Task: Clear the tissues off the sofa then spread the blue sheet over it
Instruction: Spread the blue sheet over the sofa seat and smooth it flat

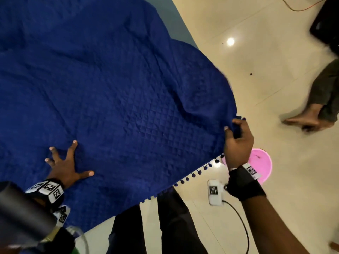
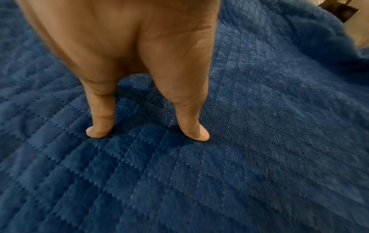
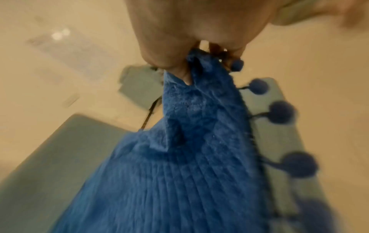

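Note:
The quilted blue sheet [image 1: 113, 92] lies spread over the sofa, of which only a grey-blue strip [image 1: 174, 21] shows at the top. Small blue pom-poms [image 1: 199, 172] line the sheet's near edge. My left hand [image 1: 67, 164] lies flat on the sheet with its fingers splayed; in the left wrist view its fingertips [image 2: 196, 134] press into the blue sheet [image 2: 259, 141]. My right hand [image 1: 236, 136] grips the sheet's right corner, lifted off the sofa. The right wrist view shows my right hand [image 3: 189, 52] pinching the bunched blue sheet [image 3: 189, 149]. No tissues are in view.
A pink basin [image 1: 261, 165] sits on the cream tiled floor beside my right wrist. Another person's bare foot [image 1: 304, 119] stands at the right. A dark object [image 1: 326, 24] sits at the top right, and an orange cable [image 1: 300, 6] runs across the floor. My own legs [image 1: 174, 226] stand against the sofa's front.

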